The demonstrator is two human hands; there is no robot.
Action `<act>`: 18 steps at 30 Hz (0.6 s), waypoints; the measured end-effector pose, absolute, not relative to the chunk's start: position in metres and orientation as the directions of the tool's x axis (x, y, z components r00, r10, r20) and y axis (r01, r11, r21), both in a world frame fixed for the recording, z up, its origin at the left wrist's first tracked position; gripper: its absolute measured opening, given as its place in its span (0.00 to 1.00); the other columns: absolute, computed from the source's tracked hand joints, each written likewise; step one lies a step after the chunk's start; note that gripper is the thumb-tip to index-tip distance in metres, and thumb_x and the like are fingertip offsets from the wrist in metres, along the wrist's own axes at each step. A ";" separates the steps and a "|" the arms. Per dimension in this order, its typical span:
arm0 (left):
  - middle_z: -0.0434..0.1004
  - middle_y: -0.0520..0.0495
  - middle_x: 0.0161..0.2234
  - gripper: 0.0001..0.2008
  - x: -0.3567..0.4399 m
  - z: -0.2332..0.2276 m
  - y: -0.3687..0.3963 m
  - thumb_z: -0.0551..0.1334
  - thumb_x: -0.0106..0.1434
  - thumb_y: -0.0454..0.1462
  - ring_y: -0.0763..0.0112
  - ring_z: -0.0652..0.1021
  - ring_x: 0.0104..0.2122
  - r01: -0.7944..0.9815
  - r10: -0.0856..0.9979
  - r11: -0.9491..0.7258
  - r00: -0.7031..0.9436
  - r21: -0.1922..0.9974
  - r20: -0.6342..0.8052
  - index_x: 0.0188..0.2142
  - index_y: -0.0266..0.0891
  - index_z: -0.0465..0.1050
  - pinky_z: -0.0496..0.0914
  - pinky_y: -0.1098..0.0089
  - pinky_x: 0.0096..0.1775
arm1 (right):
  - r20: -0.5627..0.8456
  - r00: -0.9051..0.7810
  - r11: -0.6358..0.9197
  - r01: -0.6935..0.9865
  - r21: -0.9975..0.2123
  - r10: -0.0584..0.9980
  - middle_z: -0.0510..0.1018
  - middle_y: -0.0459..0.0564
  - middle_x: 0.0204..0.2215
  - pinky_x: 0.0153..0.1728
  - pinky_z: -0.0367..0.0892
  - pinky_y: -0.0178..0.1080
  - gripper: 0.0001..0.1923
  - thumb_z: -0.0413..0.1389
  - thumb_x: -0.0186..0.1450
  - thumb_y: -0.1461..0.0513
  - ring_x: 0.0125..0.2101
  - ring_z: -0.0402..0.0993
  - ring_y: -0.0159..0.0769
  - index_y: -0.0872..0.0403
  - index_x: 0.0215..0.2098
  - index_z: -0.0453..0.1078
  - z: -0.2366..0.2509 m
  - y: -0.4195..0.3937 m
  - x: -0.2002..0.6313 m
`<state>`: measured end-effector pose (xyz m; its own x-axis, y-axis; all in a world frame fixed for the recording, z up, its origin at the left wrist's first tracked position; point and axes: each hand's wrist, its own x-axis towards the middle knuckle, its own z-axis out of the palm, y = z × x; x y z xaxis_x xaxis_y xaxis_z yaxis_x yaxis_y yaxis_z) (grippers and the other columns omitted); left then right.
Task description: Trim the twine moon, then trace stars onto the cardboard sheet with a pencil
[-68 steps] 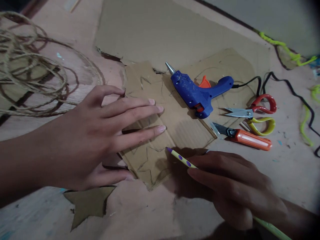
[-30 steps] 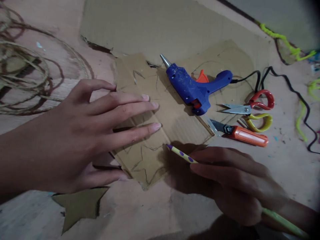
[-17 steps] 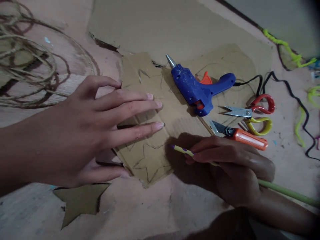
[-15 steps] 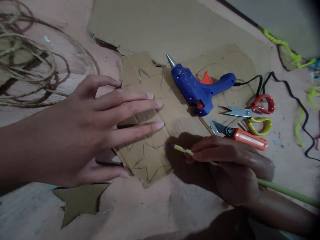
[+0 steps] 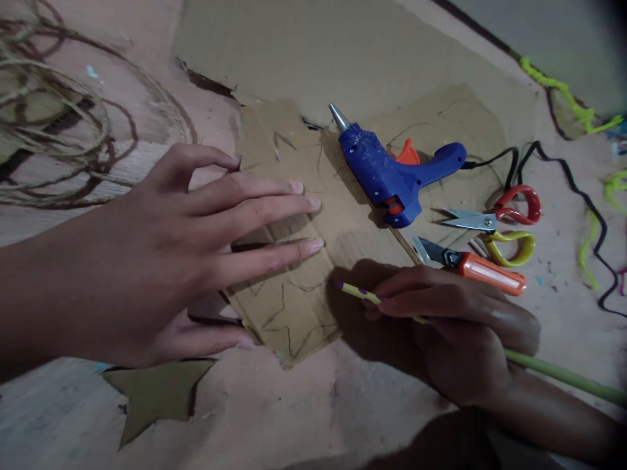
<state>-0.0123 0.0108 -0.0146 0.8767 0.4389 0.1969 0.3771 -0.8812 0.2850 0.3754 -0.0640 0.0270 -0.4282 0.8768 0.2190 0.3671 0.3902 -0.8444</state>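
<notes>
On the table (image 5: 274, 418), a cardboard piece (image 5: 313, 261) is pressed flat by the spread left hand (image 5: 166, 261); a pencil (image 5: 360, 295) is pinched by the right hand (image 5: 460, 333).

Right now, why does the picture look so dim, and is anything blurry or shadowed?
Head view: low, warm light, dark corners; the right hand with the pencil casts a soft shadow on the cardboard; the left hand shades the sheet beneath; the glue gun stays fairly sharp.
</notes>
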 end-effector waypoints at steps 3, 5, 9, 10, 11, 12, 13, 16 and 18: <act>0.55 0.48 0.97 0.52 -0.012 -0.014 0.010 0.59 0.84 0.73 0.28 0.76 0.87 0.377 0.442 -0.878 0.876 0.296 0.193 0.95 0.56 0.59 0.44 0.25 0.96 | 0.198 -0.482 0.382 0.320 -0.867 0.854 0.98 0.46 0.46 0.35 0.90 0.34 0.21 0.60 0.75 0.76 0.36 0.96 0.36 0.48 0.51 0.90 0.026 -0.064 0.376; 0.55 0.47 0.97 0.51 -0.011 -0.012 0.010 0.61 0.84 0.73 0.28 0.76 0.87 0.376 0.441 -0.877 0.878 0.299 0.186 0.94 0.54 0.61 0.43 0.28 0.97 | 0.201 -0.458 0.367 0.309 -0.877 0.866 0.98 0.47 0.46 0.36 0.92 0.36 0.21 0.61 0.75 0.75 0.37 0.97 0.38 0.47 0.51 0.90 0.026 -0.065 0.376; 0.58 0.46 0.96 0.46 -0.010 -0.008 0.009 0.56 0.88 0.72 0.35 0.76 0.88 0.382 0.441 -0.880 0.878 0.284 0.188 0.91 0.52 0.65 0.44 0.31 0.97 | 0.202 -0.431 0.368 0.346 -0.863 0.880 0.98 0.48 0.46 0.38 0.93 0.36 0.21 0.59 0.78 0.74 0.39 0.98 0.39 0.47 0.52 0.90 0.027 -0.064 0.377; 0.58 0.45 0.96 0.46 -0.010 -0.008 0.009 0.54 0.89 0.72 0.36 0.75 0.89 0.379 0.439 -0.881 0.878 0.284 0.189 0.92 0.53 0.64 0.44 0.30 0.97 | 0.192 -0.467 0.374 0.335 -0.865 0.863 0.98 0.48 0.46 0.38 0.93 0.36 0.21 0.59 0.78 0.74 0.37 0.97 0.39 0.47 0.52 0.89 0.028 -0.064 0.378; 0.58 0.45 0.96 0.46 -0.010 -0.009 0.009 0.53 0.90 0.72 0.36 0.75 0.89 0.375 0.436 -0.881 0.880 0.288 0.187 0.93 0.54 0.63 0.44 0.29 0.97 | 0.177 -0.505 0.374 0.322 -0.870 0.845 0.98 0.49 0.46 0.37 0.92 0.37 0.21 0.58 0.77 0.74 0.37 0.97 0.40 0.48 0.52 0.89 0.029 -0.063 0.378; 0.58 0.45 0.96 0.47 -0.010 -0.009 0.009 0.54 0.90 0.72 0.35 0.75 0.88 0.373 0.435 -0.879 0.882 0.297 0.182 0.94 0.55 0.60 0.43 0.29 0.96 | 0.171 -0.533 0.378 0.307 -0.874 0.829 0.98 0.49 0.45 0.37 0.92 0.38 0.21 0.58 0.77 0.74 0.36 0.97 0.40 0.48 0.52 0.89 0.030 -0.062 0.378; 0.58 0.45 0.96 0.48 -0.011 -0.009 0.009 0.55 0.89 0.72 0.33 0.76 0.88 0.372 0.436 -0.876 0.882 0.306 0.177 0.95 0.56 0.58 0.43 0.29 0.96 | 0.178 -0.531 0.380 0.299 -0.875 0.829 0.98 0.49 0.45 0.36 0.92 0.38 0.21 0.58 0.77 0.74 0.36 0.97 0.40 0.48 0.52 0.90 0.030 -0.062 0.378; 0.56 0.46 0.97 0.50 -0.011 -0.011 0.011 0.59 0.88 0.72 0.31 0.76 0.87 0.365 0.431 -0.876 0.885 0.315 0.175 0.96 0.56 0.56 0.42 0.31 0.97 | 0.195 -0.424 0.356 0.342 -0.870 0.884 0.98 0.49 0.46 0.36 0.92 0.38 0.21 0.58 0.78 0.74 0.38 0.98 0.41 0.47 0.52 0.90 0.029 -0.064 0.376; 0.57 0.44 0.97 0.48 -0.011 -0.011 0.011 0.56 0.89 0.72 0.34 0.75 0.88 0.357 0.422 -0.886 0.886 0.296 0.192 0.94 0.53 0.60 0.41 0.34 0.97 | 0.190 -0.411 0.347 0.351 -0.870 0.892 0.98 0.48 0.45 0.33 0.90 0.38 0.21 0.58 0.78 0.73 0.35 0.96 0.40 0.45 0.51 0.90 0.029 -0.064 0.375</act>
<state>-0.0106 0.0112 -0.0108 0.8862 0.4217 0.1920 0.3572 -0.8857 0.2964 0.3749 -0.0644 0.0286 -0.4107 0.8917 0.1903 0.3509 0.3472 -0.8697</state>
